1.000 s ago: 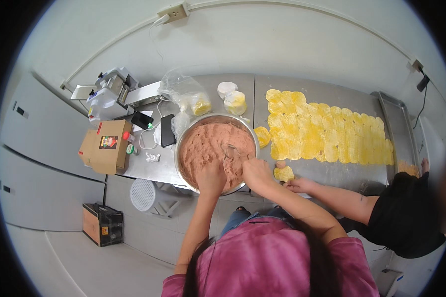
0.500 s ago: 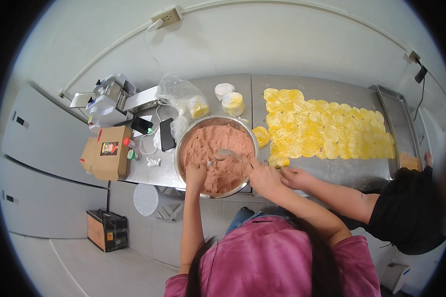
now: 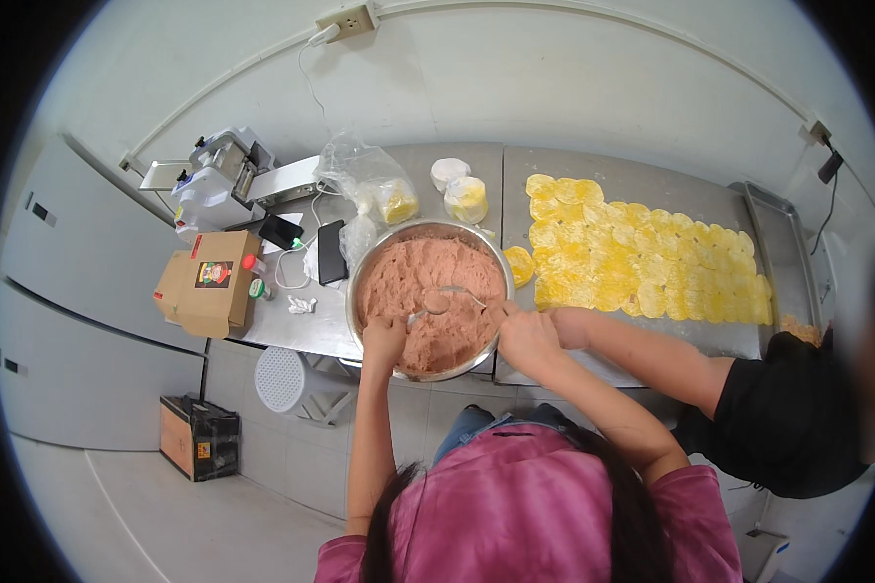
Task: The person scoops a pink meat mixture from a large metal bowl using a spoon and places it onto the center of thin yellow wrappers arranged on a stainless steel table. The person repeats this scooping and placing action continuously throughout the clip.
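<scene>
Your left hand [image 3: 384,335] rested on the pink filling in the steel bowl [image 3: 360,272], its finger position indiscernible. Your right hand [image 3: 527,335] sat at the rim near a spoon [image 3: 449,294]; whether its fingers closed on anything could not be told.

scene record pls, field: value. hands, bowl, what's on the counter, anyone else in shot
left hand: at near rim of the metal bowl, touching the pink minced filling
right hand: at the bowl's right rim; grip unclear
spoon: lying in the filling
wrappers: round yellow wrappers laid in rows on the steel counter, right of the bowl
left of bowl: two phones, cardboard box, clear plastic bags
other person: co-worker's arm reaching in from the right, black top
</scene>
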The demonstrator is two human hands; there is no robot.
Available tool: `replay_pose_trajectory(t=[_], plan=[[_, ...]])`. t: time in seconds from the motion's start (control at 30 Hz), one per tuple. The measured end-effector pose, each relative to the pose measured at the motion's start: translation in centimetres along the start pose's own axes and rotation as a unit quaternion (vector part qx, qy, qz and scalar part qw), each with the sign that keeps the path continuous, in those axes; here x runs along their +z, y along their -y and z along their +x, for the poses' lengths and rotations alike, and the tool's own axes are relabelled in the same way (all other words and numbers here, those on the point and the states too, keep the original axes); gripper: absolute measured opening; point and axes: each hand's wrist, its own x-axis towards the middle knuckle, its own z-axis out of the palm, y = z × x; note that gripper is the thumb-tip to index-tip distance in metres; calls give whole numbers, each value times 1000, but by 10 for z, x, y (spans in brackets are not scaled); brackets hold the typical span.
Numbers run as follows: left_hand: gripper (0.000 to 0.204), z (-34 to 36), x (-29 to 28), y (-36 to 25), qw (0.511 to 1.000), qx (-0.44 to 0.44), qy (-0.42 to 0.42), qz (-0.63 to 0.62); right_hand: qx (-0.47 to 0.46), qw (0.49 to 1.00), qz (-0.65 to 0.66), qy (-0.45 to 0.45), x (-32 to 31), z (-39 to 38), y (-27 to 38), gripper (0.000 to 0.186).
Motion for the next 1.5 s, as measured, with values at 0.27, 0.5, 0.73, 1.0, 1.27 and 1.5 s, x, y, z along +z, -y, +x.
replay_pose_trajectory(t=[0.27,0.5,0.73,1.0,1.27,1.5], plan=[[31,-17,-5,-28,987,140,-42,65,-111,988,-106,-23,7,-1,7,28],[29,-14,-8,-25,972,203,-54,108,-131,969,-175,-117,-16,5,7,25],[27,-40,1,-58,956,208,-84,192,-114,988,-99,-25,-19,8,6,13],[16,-54,20,-64,949,183,-58,252,178,721,609,279,-36,10,-73,17],[24,-37,45,-45,941,245,-15,232,188,694,694,-45,-101,-83,-140,17],[25,-38,43,-34,943,225,-75,234,384,776,88,-491,-170,-196,-240,19]])
